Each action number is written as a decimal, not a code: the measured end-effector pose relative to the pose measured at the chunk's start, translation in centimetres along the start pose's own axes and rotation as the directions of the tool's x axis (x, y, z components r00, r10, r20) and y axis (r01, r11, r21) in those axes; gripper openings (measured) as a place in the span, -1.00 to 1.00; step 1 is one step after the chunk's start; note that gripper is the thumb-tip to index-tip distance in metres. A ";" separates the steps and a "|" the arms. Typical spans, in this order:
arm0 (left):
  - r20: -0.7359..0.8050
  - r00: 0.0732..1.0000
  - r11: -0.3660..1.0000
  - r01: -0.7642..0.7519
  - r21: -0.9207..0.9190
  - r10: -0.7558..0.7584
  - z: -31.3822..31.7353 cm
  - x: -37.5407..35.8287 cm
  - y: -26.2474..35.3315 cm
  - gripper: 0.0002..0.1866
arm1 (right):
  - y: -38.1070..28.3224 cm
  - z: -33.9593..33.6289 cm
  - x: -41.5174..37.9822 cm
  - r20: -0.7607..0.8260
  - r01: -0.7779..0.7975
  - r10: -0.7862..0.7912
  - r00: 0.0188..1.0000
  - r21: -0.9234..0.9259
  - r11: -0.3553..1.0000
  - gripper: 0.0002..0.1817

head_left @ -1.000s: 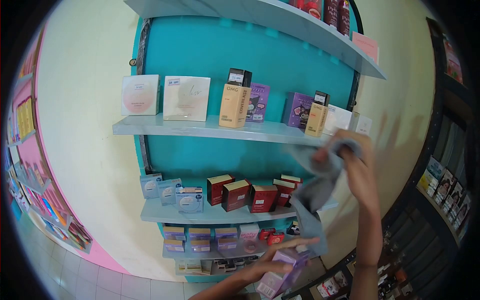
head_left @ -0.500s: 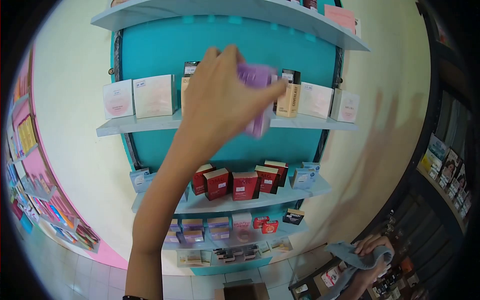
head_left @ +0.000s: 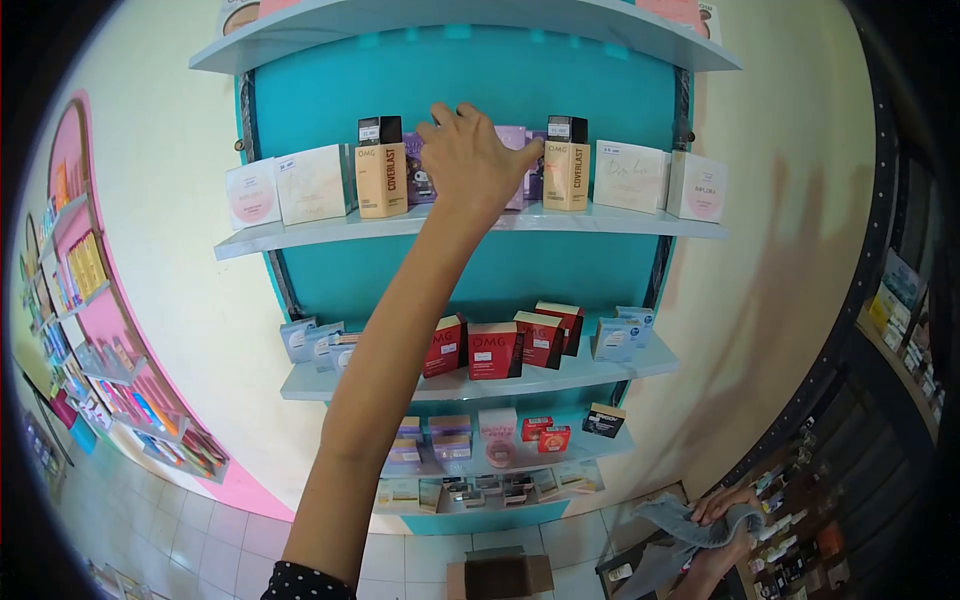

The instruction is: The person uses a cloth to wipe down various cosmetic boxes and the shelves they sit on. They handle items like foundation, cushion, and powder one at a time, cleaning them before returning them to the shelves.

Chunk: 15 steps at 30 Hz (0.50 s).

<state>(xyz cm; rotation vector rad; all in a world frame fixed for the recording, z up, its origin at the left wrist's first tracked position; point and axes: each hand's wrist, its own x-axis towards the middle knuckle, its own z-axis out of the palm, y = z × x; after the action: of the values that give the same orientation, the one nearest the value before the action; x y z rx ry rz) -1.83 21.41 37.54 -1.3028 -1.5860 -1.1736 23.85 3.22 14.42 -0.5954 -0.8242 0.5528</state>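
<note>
My left hand (head_left: pixel 470 160) reaches up to the second shelf, its fingers curled over the top and its thumb at the right side of a purple box (head_left: pixel 512 145). The hand covers much of that box. Further purple packaging shows beside it. Beige and black Coverlast boxes stand at the left (head_left: pixel 382 170) and right (head_left: pixel 567 170) of the hand. At the lower right, my right hand (head_left: pixel 722 507) is closed on a grey cloth (head_left: pixel 670 520), which hangs down in folds.
White boxes (head_left: pixel 315 185) stand on the same shelf (head_left: pixel 620 222). Red OMG boxes (head_left: pixel 493 350) and light blue boxes (head_left: pixel 617 338) are one shelf below. Smaller boxes (head_left: pixel 603 420) sit lower. An open carton (head_left: pixel 500 577) is on the floor; dark shelving is at the right.
My left hand has moved the purple box forward onto the shelf, between the beige boxes. The view has shifted slightly. My right hand still holds the cloth.
</note>
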 end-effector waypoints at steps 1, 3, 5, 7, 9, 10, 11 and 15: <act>-0.007 1.000 1.000 0.010 0.000 -0.010 0.1 -0.1 0.1 -0.32 | 0.1 -0.2 0.0 0.005 -0.006 0.006 1.000 0.002 1.000 -0.79; -0.015 1.000 1.000 0.021 0.003 -0.021 0.2 -0.2 0.0 -0.31 | 0.3 -0.5 0.1 0.011 -0.024 0.023 1.000 0.034 0.999 -0.80; -0.031 0.999 1.000 0.018 0.013 -0.018 0.3 -0.3 0.1 -0.31 | 0.4 -0.4 0.2 0.013 -0.026 0.026 1.000 0.021 0.999 -0.80; -0.040 0.999 1.000 -0.001 0.012 0.002 0.4 -0.4 -0.1 -0.25 | 0.5 -0.5 0.2 0.012 -0.028 0.028 1.000 0.005 1.000 -0.81; -0.051 0.998 1.000 -0.024 0.010 0.024 0.5 -0.4 -0.2 -0.19 | 0.6 -0.7 0.2 0.004 -0.038 0.038 0.999 0.019 0.999 -0.82; -0.069 0.997 0.999 -0.031 0.027 0.033 0.6 -0.4 -0.3 -0.19 | 0.7 -0.8 0.3 0.003 -0.039 0.039 0.999 0.019 0.999 -0.82; -0.086 0.995 0.998 -0.037 0.045 0.041 0.8 -0.4 -0.3 -0.19 | 0.8 -1.0 0.3 0.011 -0.039 0.039 0.999 0.031 0.999 -0.82; -0.028 0.999 0.998 -0.018 0.058 0.020 0.2 -0.4 -0.1 -0.19 | 0.6 -1.2 0.5 0.024 -0.043 0.042 0.999 0.038 0.998 -0.83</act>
<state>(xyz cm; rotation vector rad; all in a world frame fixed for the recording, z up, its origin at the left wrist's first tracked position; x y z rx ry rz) -1.84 21.46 37.12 -1.2556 -1.5720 -1.1218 24.92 3.62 13.66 -0.5731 -0.8224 0.6135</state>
